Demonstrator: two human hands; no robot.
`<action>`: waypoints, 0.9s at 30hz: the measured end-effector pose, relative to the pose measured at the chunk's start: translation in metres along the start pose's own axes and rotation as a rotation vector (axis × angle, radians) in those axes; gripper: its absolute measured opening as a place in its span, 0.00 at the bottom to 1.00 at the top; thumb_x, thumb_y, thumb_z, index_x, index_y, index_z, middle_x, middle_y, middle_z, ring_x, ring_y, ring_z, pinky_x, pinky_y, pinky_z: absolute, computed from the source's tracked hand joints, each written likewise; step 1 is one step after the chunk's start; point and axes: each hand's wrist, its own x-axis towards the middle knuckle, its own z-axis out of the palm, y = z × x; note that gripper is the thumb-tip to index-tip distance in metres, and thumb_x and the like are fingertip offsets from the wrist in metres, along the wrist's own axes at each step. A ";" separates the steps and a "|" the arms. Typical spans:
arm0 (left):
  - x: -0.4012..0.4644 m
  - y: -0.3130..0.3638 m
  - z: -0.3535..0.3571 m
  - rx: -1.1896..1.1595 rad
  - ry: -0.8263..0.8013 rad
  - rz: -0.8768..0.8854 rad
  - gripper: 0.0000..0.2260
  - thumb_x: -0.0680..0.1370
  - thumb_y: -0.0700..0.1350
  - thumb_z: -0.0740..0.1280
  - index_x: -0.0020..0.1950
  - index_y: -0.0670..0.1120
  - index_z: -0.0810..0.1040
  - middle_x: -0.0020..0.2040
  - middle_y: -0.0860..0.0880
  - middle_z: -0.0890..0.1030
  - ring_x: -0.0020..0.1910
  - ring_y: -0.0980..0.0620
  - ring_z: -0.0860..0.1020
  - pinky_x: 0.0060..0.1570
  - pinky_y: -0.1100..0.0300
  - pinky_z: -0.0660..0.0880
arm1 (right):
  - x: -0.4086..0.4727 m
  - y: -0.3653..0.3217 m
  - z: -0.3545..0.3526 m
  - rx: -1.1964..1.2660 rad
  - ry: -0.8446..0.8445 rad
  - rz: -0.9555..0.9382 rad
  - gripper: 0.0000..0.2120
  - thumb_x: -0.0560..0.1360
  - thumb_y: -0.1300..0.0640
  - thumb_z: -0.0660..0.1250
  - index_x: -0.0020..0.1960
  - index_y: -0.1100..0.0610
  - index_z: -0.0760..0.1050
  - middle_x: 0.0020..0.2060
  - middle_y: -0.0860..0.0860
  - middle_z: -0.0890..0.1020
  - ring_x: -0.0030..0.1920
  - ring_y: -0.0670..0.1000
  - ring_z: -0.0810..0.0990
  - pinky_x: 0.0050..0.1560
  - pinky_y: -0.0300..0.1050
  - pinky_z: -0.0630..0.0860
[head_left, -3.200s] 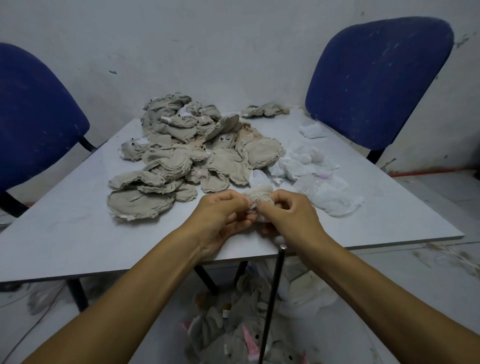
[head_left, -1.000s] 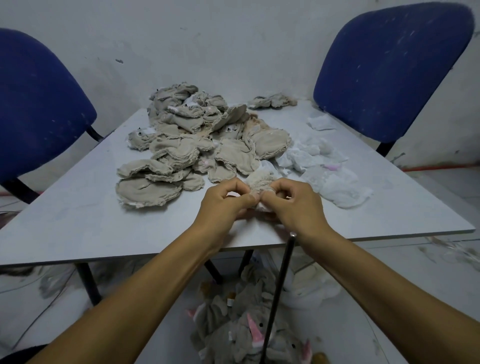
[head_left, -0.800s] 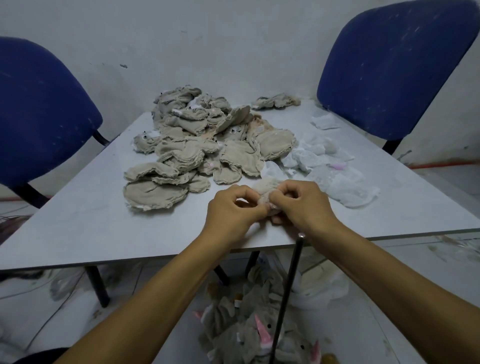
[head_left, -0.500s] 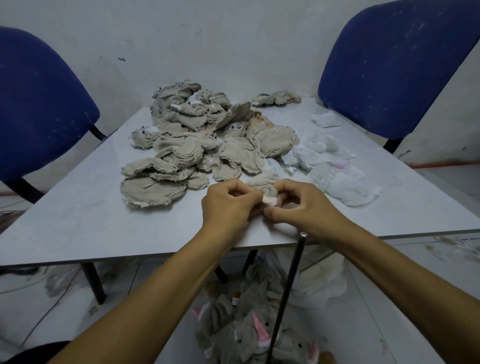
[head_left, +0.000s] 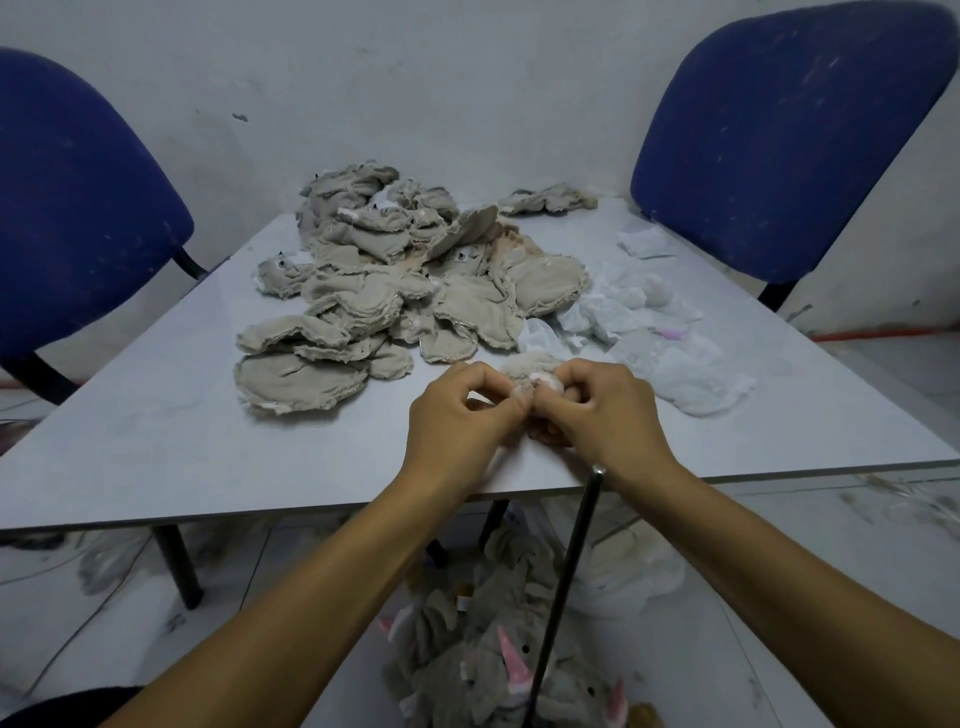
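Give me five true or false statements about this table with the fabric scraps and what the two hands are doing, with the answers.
1. The left hand and the right hand both pinch one small beige fuzzy fabric piece over the grey table. True.
2. The pile of grey-beige fabric pieces lies on the floor. False: it lies on the table.
3. The thin white fabric pieces lie to the right of that pile. True.
4. The two padded chairs are red. False: both are blue.
5. The thin black rod lies flat on the tabletop. False: it slants down from under the right wrist, in front of the table's edge.
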 end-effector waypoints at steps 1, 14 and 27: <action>-0.001 0.000 0.001 0.039 0.023 0.016 0.07 0.73 0.43 0.75 0.37 0.48 0.81 0.44 0.48 0.82 0.43 0.46 0.83 0.52 0.45 0.80 | 0.001 0.000 0.000 0.004 0.002 0.008 0.09 0.72 0.54 0.72 0.36 0.57 0.79 0.27 0.51 0.81 0.30 0.48 0.83 0.33 0.38 0.79; -0.007 0.014 0.008 0.225 -0.045 0.402 0.08 0.71 0.36 0.75 0.47 0.45 0.81 0.46 0.51 0.78 0.43 0.55 0.77 0.43 0.66 0.72 | 0.020 0.005 -0.001 0.221 -0.039 0.176 0.12 0.65 0.59 0.69 0.25 0.52 0.70 0.23 0.46 0.71 0.30 0.49 0.71 0.34 0.47 0.69; 0.036 -0.011 0.001 0.267 -0.227 0.300 0.20 0.66 0.45 0.81 0.55 0.53 0.82 0.48 0.59 0.84 0.48 0.60 0.80 0.49 0.62 0.76 | 0.024 -0.004 -0.015 0.597 -0.153 0.404 0.12 0.77 0.72 0.60 0.39 0.59 0.71 0.27 0.55 0.74 0.21 0.44 0.71 0.21 0.34 0.69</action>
